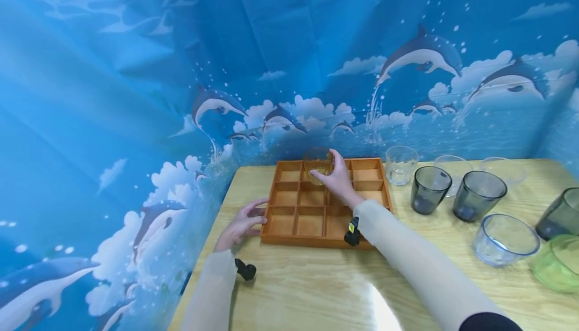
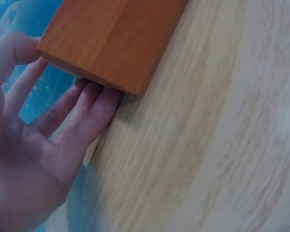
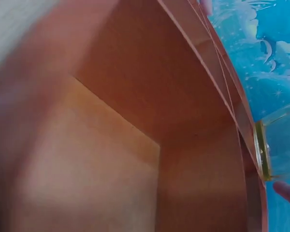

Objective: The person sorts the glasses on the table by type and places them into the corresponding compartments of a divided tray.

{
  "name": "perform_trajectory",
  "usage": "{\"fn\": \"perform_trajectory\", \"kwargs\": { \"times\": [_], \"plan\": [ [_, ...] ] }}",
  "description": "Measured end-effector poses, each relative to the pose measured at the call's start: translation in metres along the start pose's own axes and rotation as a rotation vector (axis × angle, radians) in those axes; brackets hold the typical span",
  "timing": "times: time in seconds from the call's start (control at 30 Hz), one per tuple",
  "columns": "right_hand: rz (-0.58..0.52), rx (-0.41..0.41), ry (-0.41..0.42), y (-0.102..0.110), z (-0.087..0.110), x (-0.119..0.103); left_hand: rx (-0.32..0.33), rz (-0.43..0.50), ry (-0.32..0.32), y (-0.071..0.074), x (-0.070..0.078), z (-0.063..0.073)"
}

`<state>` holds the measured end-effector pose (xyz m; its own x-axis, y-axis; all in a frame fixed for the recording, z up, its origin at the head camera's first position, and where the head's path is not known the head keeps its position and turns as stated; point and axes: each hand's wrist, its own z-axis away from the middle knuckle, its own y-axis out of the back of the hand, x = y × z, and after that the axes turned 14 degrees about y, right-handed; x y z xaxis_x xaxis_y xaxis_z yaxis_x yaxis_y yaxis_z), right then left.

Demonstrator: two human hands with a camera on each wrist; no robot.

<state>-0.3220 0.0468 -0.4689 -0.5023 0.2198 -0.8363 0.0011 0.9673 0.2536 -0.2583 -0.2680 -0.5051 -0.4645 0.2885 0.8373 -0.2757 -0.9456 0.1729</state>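
Note:
An orange-brown wooden tray [image 1: 294, 239], divided into several square compartments, lies on the table. My left hand [image 1: 244, 224] is at its left side. In the left wrist view, spread fingers [image 2: 63, 111] touch the side wall, with some tips hidden behind it. Over the back row, my right hand [image 1: 336, 179] holds a yellowish clear glass [image 1: 318, 162] between thumb and fingers. The right wrist view shows this glass [image 3: 282, 142] at the tray's far rim, one fingertip [image 3: 286, 191] beside it. Whether its base touches the compartment floor I cannot tell.
On the right of the table stand a clear glass [image 1: 400, 168], two dark grey glasses [image 1: 429, 190] [image 1: 478, 198], a blue-rimmed clear bowl [image 1: 504, 243], a green bowl [image 1: 561, 265] and another grey glass [image 1: 563, 213]. A blue dolphin-print curtain [image 1: 289, 70] hangs behind the table.

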Motion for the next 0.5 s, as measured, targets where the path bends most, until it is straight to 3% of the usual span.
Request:
{"fn": "perform_trajectory", "kwargs": {
  "times": [0.27,0.5],
  "plan": [
    [0.034,-0.025,0.005,-0.008,-0.017,0.004,0.010,0.019,0.003,0.000,-0.001,-0.003],
    [0.071,-0.078,-0.041,-0.016,-0.025,0.010,0.016,0.017,-0.007,-0.002,-0.006,-0.003]
  ]
}}
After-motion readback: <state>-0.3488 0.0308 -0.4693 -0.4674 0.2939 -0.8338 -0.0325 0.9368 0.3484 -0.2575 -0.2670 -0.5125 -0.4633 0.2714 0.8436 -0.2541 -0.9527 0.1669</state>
